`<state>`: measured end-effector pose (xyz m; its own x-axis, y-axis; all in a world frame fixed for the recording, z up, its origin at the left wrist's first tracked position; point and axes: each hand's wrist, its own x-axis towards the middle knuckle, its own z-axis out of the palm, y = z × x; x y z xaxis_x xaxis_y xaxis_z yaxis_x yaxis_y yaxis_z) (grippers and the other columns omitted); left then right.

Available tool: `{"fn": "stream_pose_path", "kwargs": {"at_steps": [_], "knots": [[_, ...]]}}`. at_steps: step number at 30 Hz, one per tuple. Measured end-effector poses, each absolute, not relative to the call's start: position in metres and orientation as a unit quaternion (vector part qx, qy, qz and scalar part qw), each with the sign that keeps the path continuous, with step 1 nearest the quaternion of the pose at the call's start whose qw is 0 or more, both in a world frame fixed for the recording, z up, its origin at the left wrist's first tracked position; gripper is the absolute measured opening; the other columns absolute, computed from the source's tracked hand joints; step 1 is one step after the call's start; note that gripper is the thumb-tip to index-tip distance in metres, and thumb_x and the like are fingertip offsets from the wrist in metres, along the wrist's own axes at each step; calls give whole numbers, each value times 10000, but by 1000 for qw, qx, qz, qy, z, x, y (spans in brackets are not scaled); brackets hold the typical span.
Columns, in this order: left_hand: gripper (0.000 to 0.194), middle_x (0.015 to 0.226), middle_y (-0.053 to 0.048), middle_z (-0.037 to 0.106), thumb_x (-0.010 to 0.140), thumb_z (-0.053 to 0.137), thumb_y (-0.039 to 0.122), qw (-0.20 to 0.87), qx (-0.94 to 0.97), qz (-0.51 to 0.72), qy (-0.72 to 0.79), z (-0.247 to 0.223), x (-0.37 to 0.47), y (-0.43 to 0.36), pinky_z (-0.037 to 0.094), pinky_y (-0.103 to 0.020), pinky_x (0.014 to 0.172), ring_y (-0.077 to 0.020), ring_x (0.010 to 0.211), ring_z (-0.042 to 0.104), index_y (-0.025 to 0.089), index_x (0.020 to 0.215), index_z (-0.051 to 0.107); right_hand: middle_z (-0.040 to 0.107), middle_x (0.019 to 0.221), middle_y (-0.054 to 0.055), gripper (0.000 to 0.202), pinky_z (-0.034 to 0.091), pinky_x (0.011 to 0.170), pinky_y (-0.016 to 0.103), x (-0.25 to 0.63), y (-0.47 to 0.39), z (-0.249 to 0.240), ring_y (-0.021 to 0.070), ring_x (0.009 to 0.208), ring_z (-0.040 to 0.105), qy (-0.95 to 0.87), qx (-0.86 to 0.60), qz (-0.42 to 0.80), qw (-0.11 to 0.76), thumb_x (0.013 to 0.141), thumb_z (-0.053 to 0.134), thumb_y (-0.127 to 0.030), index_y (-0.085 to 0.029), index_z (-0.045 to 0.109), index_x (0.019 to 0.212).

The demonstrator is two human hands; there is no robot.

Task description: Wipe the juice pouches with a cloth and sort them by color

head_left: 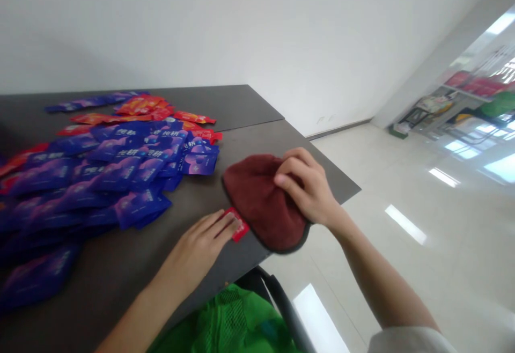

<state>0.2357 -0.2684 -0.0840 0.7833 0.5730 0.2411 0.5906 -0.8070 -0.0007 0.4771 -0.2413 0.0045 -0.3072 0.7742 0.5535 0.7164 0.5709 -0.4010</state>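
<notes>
My right hand pinches a dark red-brown cloth with dark edging, bunching it over the table's right edge. Just left of it lies a small red packet with pale printing, partly hidden under the fingers of my left hand. Those fingers lie stretched out on the packet, and my left thumb cannot be made out. Farther left spreads a heap of blue-purple pouches with white characters, the nearest ones well apart from my left hand.
Behind the blue pouches lie several red-orange packets. A dark grey table stands against a white wall. Green mesh fabric and a black bar are at the near edge. Glossy floor extends right, towards furniture.
</notes>
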Motion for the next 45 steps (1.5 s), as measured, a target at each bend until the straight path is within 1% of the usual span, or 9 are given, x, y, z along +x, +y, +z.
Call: {"fn": "stream_pose_path", "kwargs": {"at_steps": [6,11,18,22,25,31,37,42,45], "knots": [[351,716,-55,696,729,434,-28,61,-953,-79,-287,-82,253,-280,528,-297,594,-205,638,648,180,840,693,506,979,58,259,375,729,304,436,-230,-52,169,786,466,-930,-357,-7,88,952,351,-336,-281,600,998],[341,962,-121,703,781,444,-16,111,-955,-109,-253,-71,273,-283,527,-251,559,-199,802,674,96,1040,635,522,983,67,275,362,684,286,466,-165,-63,189,812,499,-843,-533,-56,49,956,342,-334,-269,594,1044],[183,723,-79,668,808,475,14,65,-942,-121,-305,-73,312,-279,480,-244,464,-193,618,645,102,891,613,510,1028,67,306,368,789,277,472,-207,-15,167,885,495,-834,-497,-54,235,961,337,-375,-205,578,877],[177,658,-74,639,789,464,-12,10,-941,-139,-307,-73,319,-281,468,-259,454,-208,577,630,113,792,590,525,939,42,280,351,707,275,458,-220,-40,154,771,479,-903,-419,-26,93,956,358,-366,-254,609,902],[175,669,-69,646,801,461,2,-52,-927,-173,-328,-61,319,-275,467,-253,466,-208,594,642,125,792,585,529,941,40,237,345,687,263,478,-189,-65,149,773,498,-843,-533,-30,66,945,392,-346,-271,616,958],[267,714,-35,683,941,338,260,-182,-819,-302,-452,-21,330,-205,472,-161,487,-100,540,639,134,872,563,511,912,61,322,355,642,264,562,-153,-72,172,780,509,-660,-721,-84,192,954,303,-357,-201,583,983],[286,646,-61,677,939,311,235,-211,-755,-279,-554,-54,354,-162,499,-207,509,-116,468,626,92,963,557,512,922,60,289,359,670,296,598,-172,-78,183,773,490,-562,-766,-111,293,918,362,-366,-205,602,906],[320,710,-174,672,885,467,376,-125,-790,-191,-569,-43,340,-197,506,-482,679,-319,735,675,89,899,607,512,950,66,261,361,706,319,598,-171,-79,196,798,479,-518,-773,-118,347,894,399,-373,-219,609,889],[381,963,-161,682,932,353,398,-95,-844,-175,-498,-10,340,-195,450,-495,867,-307,1019,612,149,958,640,511,950,67,269,376,726,322,598,-174,-79,199,821,490,-487,-773,-122,387,897,384,-383,-217,591,856]]}}
